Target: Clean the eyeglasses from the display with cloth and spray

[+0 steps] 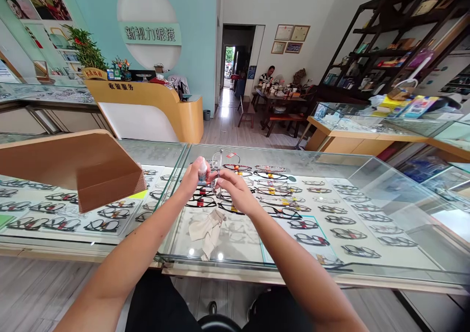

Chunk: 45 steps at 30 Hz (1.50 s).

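My left hand [191,177] is closed around a small spray bottle [202,169] with a white top, held upright over the glass display case [235,249]. Just right of it, my right hand [235,189] pinches a pair of eyeglasses [217,159], turned on edge so that one lens faces the bottle. Part of the frame is hidden behind my fingers. Below both hands, a crumpled beige cleaning cloth [208,230] lies on the glass top. Several pairs of eyeglasses [271,175] sit in rows under and around my hands.
A brown, open-sided box or tray [106,165] stands on the case at left. More eyeglasses [348,234] lie in rows at right. Beyond are a yellow counter [147,97], another display case [367,131], and a person [267,76] at a cluttered table.
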Motion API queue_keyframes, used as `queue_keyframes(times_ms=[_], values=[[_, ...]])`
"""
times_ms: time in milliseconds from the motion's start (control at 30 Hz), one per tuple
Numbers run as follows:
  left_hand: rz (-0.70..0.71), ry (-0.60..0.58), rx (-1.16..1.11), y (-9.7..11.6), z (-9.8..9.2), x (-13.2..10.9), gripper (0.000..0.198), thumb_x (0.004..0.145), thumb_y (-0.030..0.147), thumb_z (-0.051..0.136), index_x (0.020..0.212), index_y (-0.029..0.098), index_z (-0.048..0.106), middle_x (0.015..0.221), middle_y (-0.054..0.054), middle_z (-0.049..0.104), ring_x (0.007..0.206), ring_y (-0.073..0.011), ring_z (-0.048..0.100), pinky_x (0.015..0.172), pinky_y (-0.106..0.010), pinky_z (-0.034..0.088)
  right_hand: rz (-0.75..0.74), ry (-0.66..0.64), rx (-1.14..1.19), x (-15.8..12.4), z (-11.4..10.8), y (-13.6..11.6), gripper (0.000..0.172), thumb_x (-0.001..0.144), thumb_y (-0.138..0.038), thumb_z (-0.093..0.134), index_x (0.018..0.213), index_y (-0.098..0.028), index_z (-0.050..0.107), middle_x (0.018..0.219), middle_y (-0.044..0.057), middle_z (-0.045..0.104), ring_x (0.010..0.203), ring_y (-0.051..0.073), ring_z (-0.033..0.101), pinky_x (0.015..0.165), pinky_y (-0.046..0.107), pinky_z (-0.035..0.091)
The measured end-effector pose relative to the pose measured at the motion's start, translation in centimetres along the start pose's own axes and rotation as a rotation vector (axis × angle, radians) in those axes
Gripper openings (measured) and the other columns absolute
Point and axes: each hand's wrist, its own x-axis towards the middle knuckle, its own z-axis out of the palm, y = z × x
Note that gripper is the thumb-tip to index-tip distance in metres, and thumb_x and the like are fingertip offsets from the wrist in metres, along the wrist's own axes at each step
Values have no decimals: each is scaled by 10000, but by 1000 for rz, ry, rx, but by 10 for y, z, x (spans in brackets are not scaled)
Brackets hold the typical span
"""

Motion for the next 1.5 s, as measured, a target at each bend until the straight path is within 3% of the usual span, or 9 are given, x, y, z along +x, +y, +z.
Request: queue_keyframes(times_ms=[267,533,800,967,1033,1133,1233,1367,1500], values=[[-17,-27,33,3,1,-6,726,897,919,545,722,220,630,677,-22,601,623,-182,571,691,-352,479,32,91,70,4,-7,-8,274,967,-491,708,1066,-252,798,1127,52,829,908,214,702,865,375,524],[166,-120,322,5,2,-11,639,1010,790,469,710,230,548,692,-19,540,695,-197,504,737,-373,404,-25,168,36,6,-17,-6,271,968,-470,703,1082,-251,816,1116,45,828,881,192,686,850,361,507],[148,-155,382,-1,2,-13,584,1008,746,520,738,229,508,729,0,501,724,-188,448,729,-359,349,-35,176,25,6,-15,-5,267,968,-480,720,1090,-259,807,1131,44,826,910,203,685,873,378,544],[160,-127,341,5,0,-10,632,1001,810,493,745,234,532,735,-15,529,732,-201,482,740,-364,401,-20,185,12,5,-16,-7,285,970,-513,715,1078,-264,803,1115,43,824,901,206,669,862,377,517],[162,-67,330,6,-7,-4,659,1000,843,458,768,236,570,734,-29,564,728,-210,503,747,-371,433,-8,189,22,5,-17,-9,282,974,-508,709,1092,-269,802,1128,41,821,900,203,671,873,375,504],[147,122,311,4,-26,10,627,1009,807,475,815,231,627,790,-52,637,738,-210,540,747,-363,464,8,197,52,5,-19,-11,286,969,-505,710,1109,-272,798,1161,43,815,909,199,678,889,375,495],[38,380,298,-5,-51,29,386,978,587,628,851,222,626,839,-39,663,751,-191,548,725,-330,461,7,209,84,6,-20,-12,288,951,-508,723,1090,-266,792,1155,43,817,890,196,678,882,372,489],[-71,600,339,-20,-82,47,95,903,263,659,954,228,587,903,-9,620,815,-196,545,807,-332,461,3,210,104,7,-21,-11,287,945,-503,736,1091,-264,796,1143,41,823,888,195,681,890,371,494],[-168,731,398,-36,-101,54,238,885,117,643,1069,235,549,1028,-33,620,968,-233,586,968,-383,479,16,191,96,5,-20,-11,308,954,-513,721,1133,-274,796,1161,37,821,898,197,675,900,372,510]])
